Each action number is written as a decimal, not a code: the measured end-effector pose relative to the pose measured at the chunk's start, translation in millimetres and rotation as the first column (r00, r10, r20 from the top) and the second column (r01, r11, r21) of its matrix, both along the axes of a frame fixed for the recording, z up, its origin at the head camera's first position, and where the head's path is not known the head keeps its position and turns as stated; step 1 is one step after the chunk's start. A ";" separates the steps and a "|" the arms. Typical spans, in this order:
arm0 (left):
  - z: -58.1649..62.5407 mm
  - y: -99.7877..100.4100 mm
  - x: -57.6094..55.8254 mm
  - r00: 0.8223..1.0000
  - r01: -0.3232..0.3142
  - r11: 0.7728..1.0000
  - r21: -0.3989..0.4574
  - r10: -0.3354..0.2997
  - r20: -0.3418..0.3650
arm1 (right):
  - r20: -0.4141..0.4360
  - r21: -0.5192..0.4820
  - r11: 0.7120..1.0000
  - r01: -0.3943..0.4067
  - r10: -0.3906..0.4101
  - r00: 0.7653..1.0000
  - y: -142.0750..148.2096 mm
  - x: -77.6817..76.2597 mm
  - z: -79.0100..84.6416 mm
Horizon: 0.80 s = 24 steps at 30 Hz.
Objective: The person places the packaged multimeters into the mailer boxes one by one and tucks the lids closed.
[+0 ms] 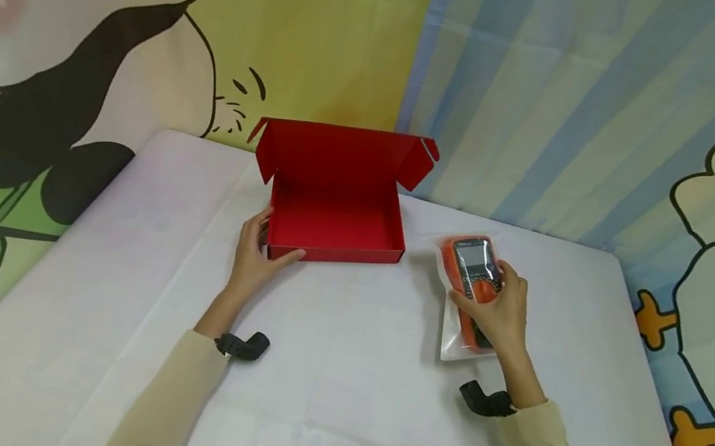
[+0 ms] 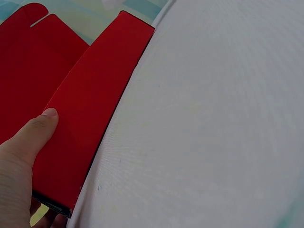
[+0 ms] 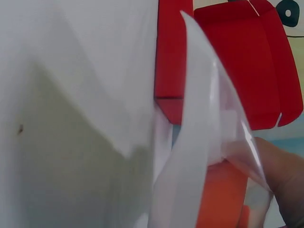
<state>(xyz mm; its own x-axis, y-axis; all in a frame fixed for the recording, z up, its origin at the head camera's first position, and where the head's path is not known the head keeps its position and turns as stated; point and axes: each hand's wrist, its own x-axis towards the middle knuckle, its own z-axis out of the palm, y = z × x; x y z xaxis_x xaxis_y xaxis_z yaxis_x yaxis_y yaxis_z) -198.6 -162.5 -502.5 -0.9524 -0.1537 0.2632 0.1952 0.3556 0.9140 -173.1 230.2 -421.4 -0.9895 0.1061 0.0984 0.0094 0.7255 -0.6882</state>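
A red cardboard box [image 1: 338,221] stands on the white table with its lid raised at the back and nothing inside. My left hand [image 1: 255,252] grips the box's front left corner; in the left wrist view its thumb [image 2: 40,130] presses on the front wall [image 2: 95,109]. To the right of the box, my right hand [image 1: 498,306] grips an orange multimeter [image 1: 457,265] in a clear plastic bag [image 1: 451,341], thumb and fingers across its width. The meter's grey screen and dial face up. In the right wrist view the bag [image 3: 199,118] hides much of the meter.
The white cloth-covered table [image 1: 332,376] reaches back to a printed cartoon curtain [image 1: 333,29], right behind the box lid [image 1: 341,153]. Black straps with small devices [image 1: 243,346] sit on both wrists.
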 end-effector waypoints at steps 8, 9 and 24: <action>-0.6 -2.9 0.6 1.000 0.009 1.000 0.005 -0.009 -0.006 | 0.037 0.007 0.999 -0.052 0.052 0.998 -13.9 -6.3 3.7; -0.4 -3.4 0.5 1.000 0.008 1.000 0.006 -0.008 -0.008 | 0.035 0.007 0.998 -0.063 0.063 0.997 -16.2 -7.3 4.4; -4.7 -3.2 -1.9 1.000 -0.001 1.000 -0.001 0.001 -0.007 | 0.028 0.024 0.976 -0.215 0.215 0.976 -43.9 -20.0 7.8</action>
<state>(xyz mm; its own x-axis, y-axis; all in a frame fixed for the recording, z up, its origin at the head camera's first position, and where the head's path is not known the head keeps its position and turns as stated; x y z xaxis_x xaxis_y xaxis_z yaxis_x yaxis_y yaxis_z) -200.5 -165.7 -507.2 -0.9505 -0.1543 0.2699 0.2010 0.3571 0.9122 -193.1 186.2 -413.5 -0.9911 -0.1116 0.0732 -0.1318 0.7305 -0.6701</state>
